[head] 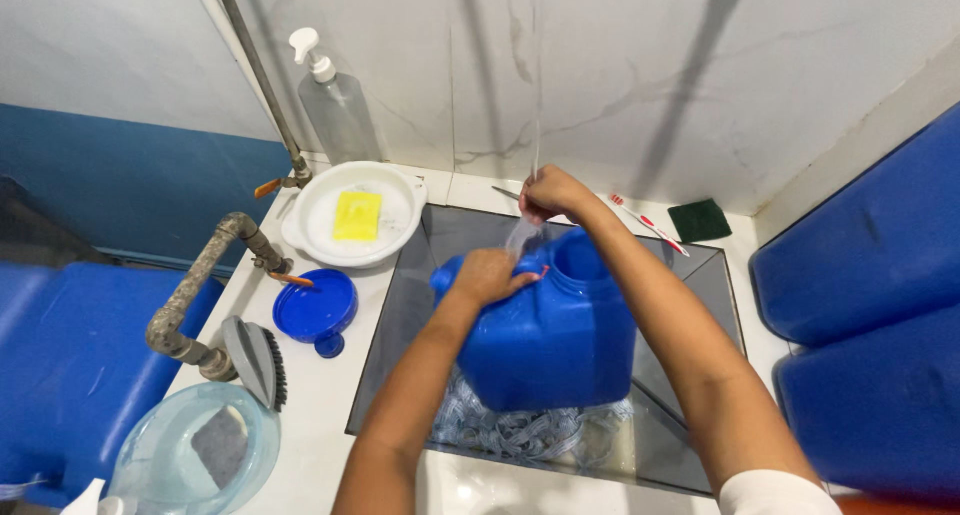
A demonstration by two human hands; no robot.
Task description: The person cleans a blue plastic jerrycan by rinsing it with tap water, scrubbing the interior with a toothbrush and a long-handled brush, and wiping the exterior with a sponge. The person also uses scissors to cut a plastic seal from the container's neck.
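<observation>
A blue plastic jerrycan (555,340) stands upright in the middle of the sunken sink (700,275), its open neck toward the back wall and its base on a heap of pale strapping (520,430). The left hand (490,275) is curled over the can's top near the handle and gripping it. The right hand (548,193) is closed around a clear hose (535,125) held above the neck. The can looks stiff and wet, so likely slippery, and heavier as it fills; the handle is the safest hold. On the counter's left edge sit 1 white bowl with a yellow sponge (357,215), a blue lid (316,307), a scrub brush (257,360) and a clear basin (195,455). The handle, the water level and the hose end are hidden.
</observation>
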